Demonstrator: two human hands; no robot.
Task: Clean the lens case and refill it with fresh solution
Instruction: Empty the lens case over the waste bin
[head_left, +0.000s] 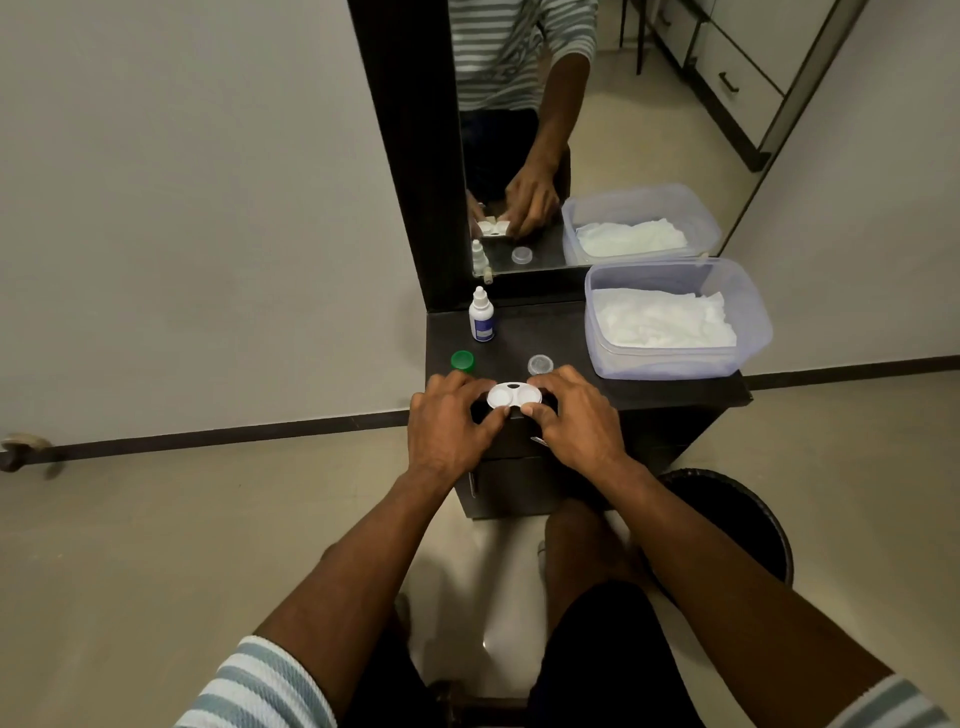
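White plastic lens case (514, 396), two round wells, gripped by both hands.

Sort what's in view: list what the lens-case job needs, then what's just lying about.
Job:
lens case, held by left hand and right hand
solution bottle
green cap
clear cap
tissues in tub

Lying about:
mirror
bin

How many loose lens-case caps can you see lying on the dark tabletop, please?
2: a green cap near the left edge, and a clear cap just beyond the right hand. The hands may hide others.
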